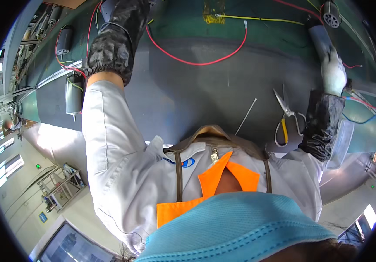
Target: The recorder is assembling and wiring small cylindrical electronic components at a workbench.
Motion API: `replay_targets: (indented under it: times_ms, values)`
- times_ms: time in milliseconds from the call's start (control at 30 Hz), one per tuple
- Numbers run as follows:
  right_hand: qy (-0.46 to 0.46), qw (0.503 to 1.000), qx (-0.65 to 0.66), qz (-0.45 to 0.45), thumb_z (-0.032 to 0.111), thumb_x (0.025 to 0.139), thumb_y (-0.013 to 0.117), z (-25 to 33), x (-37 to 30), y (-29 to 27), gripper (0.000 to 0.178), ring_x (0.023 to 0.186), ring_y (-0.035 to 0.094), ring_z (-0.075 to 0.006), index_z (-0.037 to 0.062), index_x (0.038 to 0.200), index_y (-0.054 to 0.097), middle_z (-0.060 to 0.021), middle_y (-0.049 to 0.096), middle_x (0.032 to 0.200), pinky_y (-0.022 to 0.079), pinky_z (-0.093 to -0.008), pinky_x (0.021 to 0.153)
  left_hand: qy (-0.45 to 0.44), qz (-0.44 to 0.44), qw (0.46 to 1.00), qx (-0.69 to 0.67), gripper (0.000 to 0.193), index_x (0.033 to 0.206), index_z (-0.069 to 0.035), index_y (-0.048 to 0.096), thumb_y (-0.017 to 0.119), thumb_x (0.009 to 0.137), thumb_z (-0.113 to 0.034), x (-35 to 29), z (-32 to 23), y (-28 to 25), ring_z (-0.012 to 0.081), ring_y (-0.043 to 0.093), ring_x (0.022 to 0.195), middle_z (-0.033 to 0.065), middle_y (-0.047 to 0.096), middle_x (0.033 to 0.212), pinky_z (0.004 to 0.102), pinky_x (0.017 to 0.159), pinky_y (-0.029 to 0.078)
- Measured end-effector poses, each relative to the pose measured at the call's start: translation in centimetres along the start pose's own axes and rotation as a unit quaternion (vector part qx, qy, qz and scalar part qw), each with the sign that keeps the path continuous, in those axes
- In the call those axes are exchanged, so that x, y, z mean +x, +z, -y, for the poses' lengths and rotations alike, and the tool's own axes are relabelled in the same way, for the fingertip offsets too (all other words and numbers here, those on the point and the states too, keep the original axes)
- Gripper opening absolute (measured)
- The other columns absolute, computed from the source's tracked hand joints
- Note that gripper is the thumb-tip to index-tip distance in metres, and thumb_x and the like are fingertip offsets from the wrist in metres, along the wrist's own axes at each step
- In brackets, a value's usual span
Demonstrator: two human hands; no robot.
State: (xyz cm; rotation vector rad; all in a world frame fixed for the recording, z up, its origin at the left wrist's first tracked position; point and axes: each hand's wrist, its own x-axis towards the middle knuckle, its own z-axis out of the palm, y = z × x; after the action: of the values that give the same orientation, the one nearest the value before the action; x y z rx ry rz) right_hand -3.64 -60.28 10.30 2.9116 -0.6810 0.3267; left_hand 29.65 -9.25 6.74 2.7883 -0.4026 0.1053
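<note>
My right hand point(334, 73), in a white glove, is closed round the lower end of a grey cylindrical motor point(318, 37) at the far right of the bench. Past the motor's upper end run a yellow wire point(262, 18) and a red one. My left arm, in a black sleeve cover point(111, 50), reaches to the top edge, where the hand itself is cut off. Beside that sleeve shows part of another grey motor point(106, 9). A red wire point(196, 64) with a metal terminal at its right end curves across the bench between my arms.
Scissors point(287, 112) with a yellow-marked handle lie near my right sleeve, left of a clear plastic tray point(341, 142). A thin white rod or tie point(246, 115) lies near my body. More motors stand at left point(73, 94) and upper right point(331, 16). Yellow tape point(213, 12) marks the bench's far part.
</note>
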Motion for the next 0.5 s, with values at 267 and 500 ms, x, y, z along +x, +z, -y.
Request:
replay_targets:
  times_ms: [267, 500]
  values:
    - [-0.174, 0.920, 0.329, 0.121, 0.023, 0.097, 0.058, 7.9, -6.9, -6.1, 0.038, 0.117, 0.062, -0.0322, 0.0068, 0.132, 0.060, -0.0184, 0.065, 0.125, 0.048, -0.0357, 0.098, 0.026, -0.015, 0.999, -0.039, 0.106, 0.152, -0.016, 0.025, 0.087, 0.066, -0.031, -2.7, -0.8, -0.1, 0.0432, 0.061, 0.111, 0.0278, 0.057, 0.127, 0.0432, 0.093, 0.052]
    - [-0.179, 0.913, 0.336, 0.146, 0.023, 0.094, 0.060, 7.1, -12.5, -5.6, 0.038, 0.110, 0.063, -0.0355, 0.0072, 0.129, 0.061, -0.0194, 0.066, 0.119, 0.050, -0.0389, 0.093, 0.062, -0.013, 0.995, -0.076, 0.096, 0.149, -0.016, 0.029, 0.084, 0.072, -0.027, -3.9, 0.0, 0.9, 0.0382, 0.062, 0.111, 0.0251, 0.058, 0.127, 0.0414, 0.090, 0.053]
